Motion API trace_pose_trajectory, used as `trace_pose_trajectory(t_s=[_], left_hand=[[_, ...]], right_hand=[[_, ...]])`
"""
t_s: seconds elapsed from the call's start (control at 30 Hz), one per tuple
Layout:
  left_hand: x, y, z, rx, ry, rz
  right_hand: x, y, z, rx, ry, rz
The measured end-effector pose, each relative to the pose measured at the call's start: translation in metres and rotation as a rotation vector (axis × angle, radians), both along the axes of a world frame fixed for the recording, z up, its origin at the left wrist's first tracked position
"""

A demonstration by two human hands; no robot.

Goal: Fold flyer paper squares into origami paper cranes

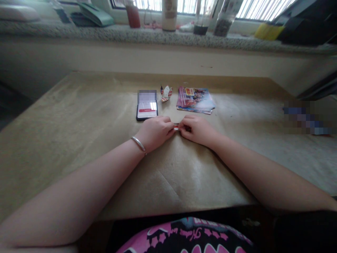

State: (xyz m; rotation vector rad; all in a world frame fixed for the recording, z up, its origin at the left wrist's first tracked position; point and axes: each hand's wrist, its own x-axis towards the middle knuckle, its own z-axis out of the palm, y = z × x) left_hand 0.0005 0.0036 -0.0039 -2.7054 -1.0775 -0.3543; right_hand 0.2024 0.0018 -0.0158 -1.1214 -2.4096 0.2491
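My left hand (155, 131) and my right hand (197, 129) rest side by side on the brown paper-covered table (79, 133). Both are closed, pinching a small folded piece of red and white paper (176, 126) between their fingertips; most of it is hidden by the fingers. A silver bangle (138, 143) circles my left wrist. Just beyond the hands lies a phone (146, 106) with its screen lit. Next to it sits a small folded paper figure (166, 93), and a stack of colourful printed sheets (195, 99) lies to the right.
A stone window ledge (158, 35) runs along the back with bottles and jars (169, 14), a green folder (94, 15) and a yellow object (267, 31). A blurred blue item (305, 117) lies at the table's right side.
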Motion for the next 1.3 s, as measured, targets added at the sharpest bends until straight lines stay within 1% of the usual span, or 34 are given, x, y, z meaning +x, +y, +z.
trace_pose_trajectory(t_s=[0.17, 0.47, 0.57, 0.7, 0.8, 1.0, 1.17, 1.3], left_hand=[[0.002, -0.001, -0.001, 0.004, -0.024, 0.039], [-0.001, 0.001, -0.001, 0.019, -0.018, 0.003], [-0.004, 0.002, 0.0, -0.022, -0.008, -0.032], [-0.006, 0.003, 0.002, -0.083, 0.002, -0.125], [-0.005, 0.002, 0.003, -0.062, 0.029, -0.153], [-0.006, 0.001, 0.003, -0.012, 0.06, -0.167], [-0.01, 0.005, 0.001, 0.023, 0.038, -0.229], [-0.012, 0.007, -0.001, 0.075, 0.085, -0.284]], right_hand=[[-0.001, -0.001, -0.002, -0.013, 0.028, 0.001], [-0.004, 0.001, 0.001, -0.137, 0.09, -0.005], [-0.001, 0.001, 0.002, -0.11, 0.046, -0.004], [0.007, 0.0, 0.003, -0.019, -0.045, 0.011], [0.01, 0.0, 0.004, 0.005, -0.066, 0.012], [0.008, 0.001, 0.002, -0.025, -0.006, -0.038], [0.007, 0.004, -0.001, -0.112, 0.069, -0.092], [0.007, 0.006, -0.001, -0.22, 0.139, -0.144]])
